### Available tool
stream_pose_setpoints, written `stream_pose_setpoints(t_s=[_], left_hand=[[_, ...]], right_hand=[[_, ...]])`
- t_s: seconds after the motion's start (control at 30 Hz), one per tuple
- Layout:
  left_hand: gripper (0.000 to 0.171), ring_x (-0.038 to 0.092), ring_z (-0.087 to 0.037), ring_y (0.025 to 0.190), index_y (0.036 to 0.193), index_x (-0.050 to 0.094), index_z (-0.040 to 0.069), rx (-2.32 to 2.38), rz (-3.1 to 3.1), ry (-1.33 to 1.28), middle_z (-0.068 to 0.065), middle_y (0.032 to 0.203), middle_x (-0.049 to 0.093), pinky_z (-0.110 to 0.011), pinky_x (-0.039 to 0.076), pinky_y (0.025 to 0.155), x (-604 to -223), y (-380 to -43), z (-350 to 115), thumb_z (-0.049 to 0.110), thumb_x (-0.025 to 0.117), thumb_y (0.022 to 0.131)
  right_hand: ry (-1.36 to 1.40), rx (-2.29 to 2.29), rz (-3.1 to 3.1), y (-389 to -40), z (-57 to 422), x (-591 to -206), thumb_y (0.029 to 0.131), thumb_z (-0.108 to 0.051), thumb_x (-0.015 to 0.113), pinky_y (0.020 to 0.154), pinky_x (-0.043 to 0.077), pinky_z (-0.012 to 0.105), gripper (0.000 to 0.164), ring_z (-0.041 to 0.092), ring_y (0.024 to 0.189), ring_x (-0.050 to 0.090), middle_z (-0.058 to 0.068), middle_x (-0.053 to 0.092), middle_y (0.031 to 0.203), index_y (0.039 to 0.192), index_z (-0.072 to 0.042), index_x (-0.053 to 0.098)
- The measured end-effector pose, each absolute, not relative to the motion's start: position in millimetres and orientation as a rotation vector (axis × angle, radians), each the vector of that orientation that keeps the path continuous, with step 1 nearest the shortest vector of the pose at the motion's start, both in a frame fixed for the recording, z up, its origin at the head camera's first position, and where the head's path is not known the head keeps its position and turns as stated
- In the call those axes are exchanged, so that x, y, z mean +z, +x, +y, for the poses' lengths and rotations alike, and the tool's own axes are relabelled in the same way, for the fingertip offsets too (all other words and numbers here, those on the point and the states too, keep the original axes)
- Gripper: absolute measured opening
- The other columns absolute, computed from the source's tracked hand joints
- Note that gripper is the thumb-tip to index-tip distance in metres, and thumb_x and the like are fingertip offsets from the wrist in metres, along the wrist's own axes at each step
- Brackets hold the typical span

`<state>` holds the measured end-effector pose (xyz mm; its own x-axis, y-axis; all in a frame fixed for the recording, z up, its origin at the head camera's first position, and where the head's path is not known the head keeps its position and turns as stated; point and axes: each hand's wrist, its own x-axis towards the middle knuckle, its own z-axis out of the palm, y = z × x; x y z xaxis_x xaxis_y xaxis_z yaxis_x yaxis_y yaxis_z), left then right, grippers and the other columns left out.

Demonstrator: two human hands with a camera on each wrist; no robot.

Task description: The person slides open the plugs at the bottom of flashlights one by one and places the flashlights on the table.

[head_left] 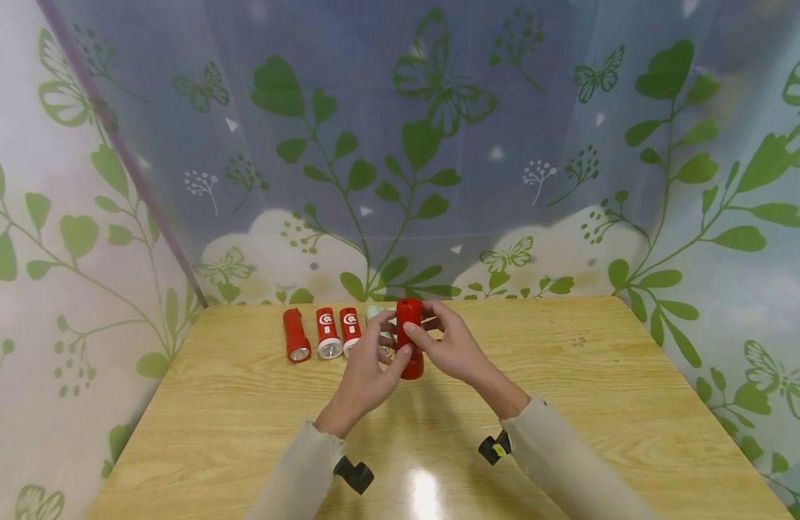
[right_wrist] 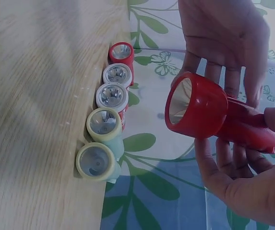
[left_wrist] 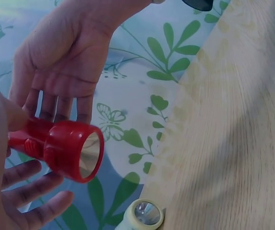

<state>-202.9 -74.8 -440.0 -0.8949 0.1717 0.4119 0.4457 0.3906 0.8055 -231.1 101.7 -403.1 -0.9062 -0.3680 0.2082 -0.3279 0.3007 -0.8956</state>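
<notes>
A red flashlight [head_left: 409, 312] is held between both hands above the table, its wide lens end toward the person. My left hand [head_left: 366, 370] holds it from the left, thumb against the body and several fingers spread. From the right, my right hand [head_left: 460, 349] grips it, with the thumb on top and fingers behind. A slider switch [left_wrist: 31, 145] shows on its side in the left wrist view. Beyond the hands stands a row: a red flashlight [right_wrist: 121, 51], two red-and-white flashlights [right_wrist: 112, 96] and two pale green flashlights [right_wrist: 97, 162]. In the head view, the hands partly cover the green ones.
The wooden table [head_left: 569, 375] ends at a curtain [head_left: 387, 144] printed with leaves and butterflies. The row of flashlights lies near the far edge, left of centre. Black wrist cameras [head_left: 354, 475] hang below both sleeves.
</notes>
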Motion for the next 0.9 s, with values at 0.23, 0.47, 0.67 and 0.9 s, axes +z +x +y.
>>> stream_pose_setpoints(t_s=[0.23, 0.47, 0.67, 0.9], left_hand=[[0.042, 0.068, -0.021, 0.099, 0.142, 0.050, 0.007, -1.419, -2.286, -0.577, -0.010, 0.118, 0.066, -0.031, 0.059, 0.077, -432.0, -203.6, -80.8, 0.013, 0.055, 0.101], [0.038, 0.067, -0.021, 0.101, 0.141, 0.053, 0.010, -1.317, -2.252, -0.641, -0.012, 0.118, 0.066, -0.029, 0.058, 0.079, -419.9, -204.0, -81.3, 0.015, 0.053, 0.104], [0.040, 0.065, -0.021, 0.100, 0.143, 0.052, 0.010, -1.247, -2.264, -0.696, -0.010, 0.119, 0.064, -0.033, 0.059, 0.080, -414.2, -202.5, -78.2, 0.013, 0.053, 0.103], [0.038, 0.063, -0.018, 0.099, 0.142, 0.054, 0.012, -1.183, -2.269, -0.716, -0.006, 0.124, 0.064, -0.034, 0.059, 0.078, -412.7, -202.7, -75.7, 0.016, 0.053, 0.104]], right_hand=[[-0.694, -1.717, 2.550, -229.3, 104.5, -402.4, 0.100, -0.026, 0.064, 0.084, 0.060, 0.041, 0.041, 0.035, 0.108, 0.065, 0.018, 0.063, 0.124, 0.136, -0.006, 0.056], [-0.703, -1.724, 2.564, -223.5, 108.3, -398.8, 0.101, -0.026, 0.064, 0.086, 0.060, 0.041, 0.042, 0.032, 0.111, 0.064, 0.015, 0.062, 0.126, 0.137, -0.008, 0.054], [-0.719, -1.738, 2.573, -222.1, 109.1, -399.2, 0.100, -0.025, 0.066, 0.084, 0.061, 0.039, 0.038, 0.031, 0.109, 0.064, 0.013, 0.062, 0.125, 0.134, -0.010, 0.056], [-0.731, -1.736, 2.585, -221.3, 109.8, -400.1, 0.099, -0.024, 0.067, 0.083, 0.062, 0.039, 0.039, 0.031, 0.109, 0.065, 0.013, 0.063, 0.124, 0.134, -0.011, 0.056]])
